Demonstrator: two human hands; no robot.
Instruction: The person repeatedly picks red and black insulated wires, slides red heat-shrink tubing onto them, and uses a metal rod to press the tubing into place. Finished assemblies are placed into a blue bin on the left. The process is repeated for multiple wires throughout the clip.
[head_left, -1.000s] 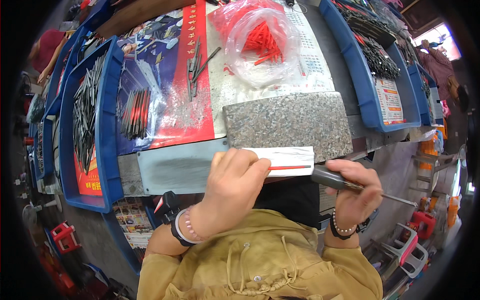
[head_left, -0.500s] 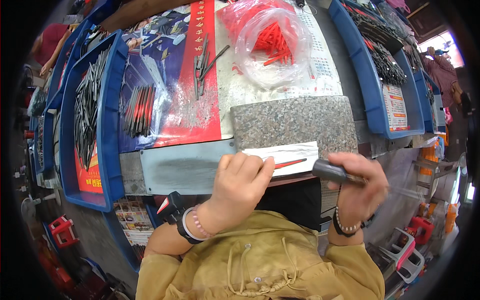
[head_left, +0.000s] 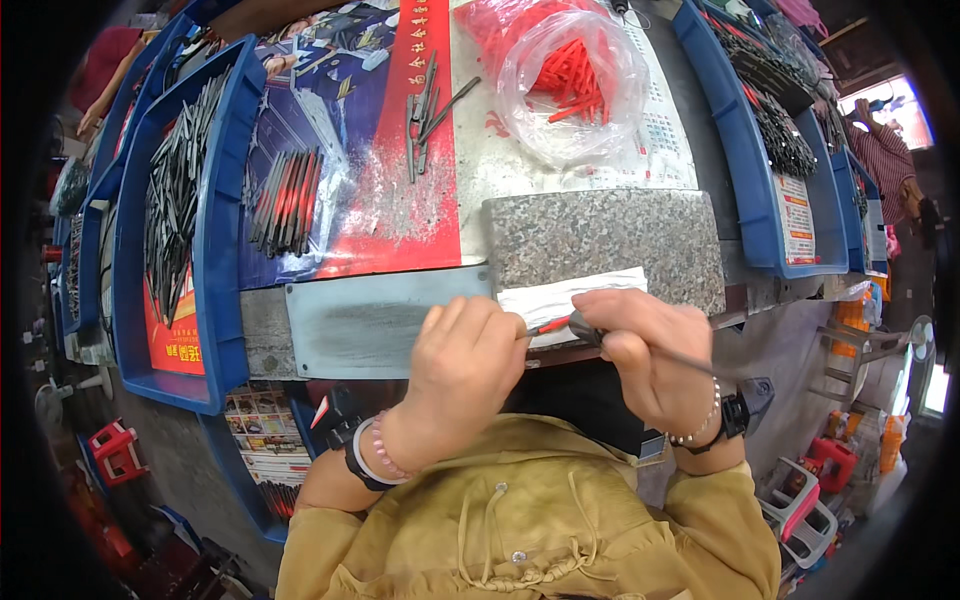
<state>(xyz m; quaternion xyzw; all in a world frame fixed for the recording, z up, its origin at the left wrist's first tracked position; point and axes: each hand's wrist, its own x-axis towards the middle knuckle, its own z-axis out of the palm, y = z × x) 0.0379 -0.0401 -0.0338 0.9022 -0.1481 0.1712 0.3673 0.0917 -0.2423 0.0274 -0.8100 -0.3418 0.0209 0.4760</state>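
My left hand is closed in a pinch round the near end of a slim dark rod with a red section. Its fingertips rest at the left edge of a creased white sheet at the front of a speckled stone slab. My right hand grips a dark, hammer-like tool, its thin shaft sticking out to the right behind the hand. The tool's dark end is beside or against the red section; contact cannot be made out. My right fingers hide the rod's far end.
A grey plate lies left of the slab. Rods with red parts lie bundled beyond it; loose dark rods lie farther back. A clear bag of red pieces stands behind the slab. Blue bins flank the bench.
My right hand has moved left with the tool, from beside the sheet to the red section of the rod. The left hand keeps its pinch, slightly lower in view.
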